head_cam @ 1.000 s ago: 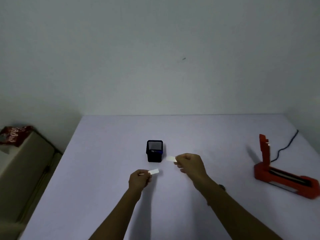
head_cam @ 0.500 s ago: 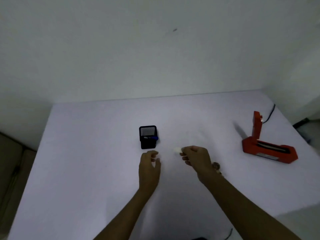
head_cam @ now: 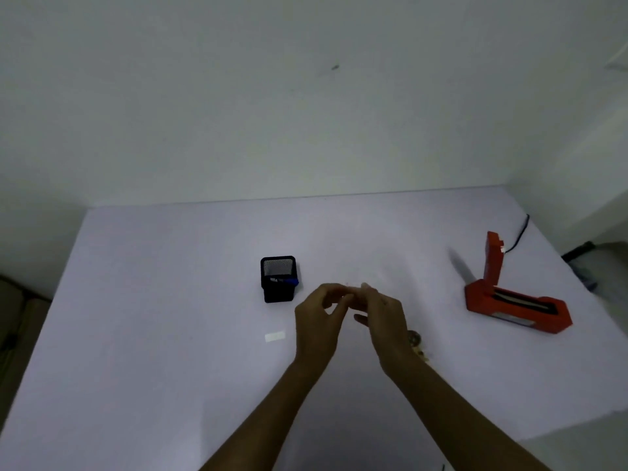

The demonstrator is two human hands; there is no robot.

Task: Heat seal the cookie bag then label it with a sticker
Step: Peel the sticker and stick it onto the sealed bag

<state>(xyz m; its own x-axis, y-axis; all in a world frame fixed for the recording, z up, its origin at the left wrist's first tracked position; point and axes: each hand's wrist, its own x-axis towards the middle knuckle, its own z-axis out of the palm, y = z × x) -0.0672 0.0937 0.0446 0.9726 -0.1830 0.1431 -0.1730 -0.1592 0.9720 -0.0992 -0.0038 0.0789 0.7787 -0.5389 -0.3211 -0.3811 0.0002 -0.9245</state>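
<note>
Hands are held together above the table (head_cam: 153,334), left hand (head_cam: 317,322) and right hand (head_cam: 385,319) with fingertips curled and touching; what is pinched cannot be told. A white slip (head_cam: 275,336) lies left. A black mesh cup (head_cam: 278,278) stands behind; the red sealer (head_cam: 509,294) sits open, well right. A cookie bag (head_cam: 416,343) is partly hidden behind the right wrist.

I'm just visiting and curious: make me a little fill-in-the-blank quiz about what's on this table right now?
1. The heat sealer on the table's right side is coloured ____.
2. Its lid stands ____, not pressed down.
3. The black mesh cup stands to the ____ of the sealer.
4. The small white strip lies flat on the ____, near the left hand.

Missing words: red; open; left; table
</note>
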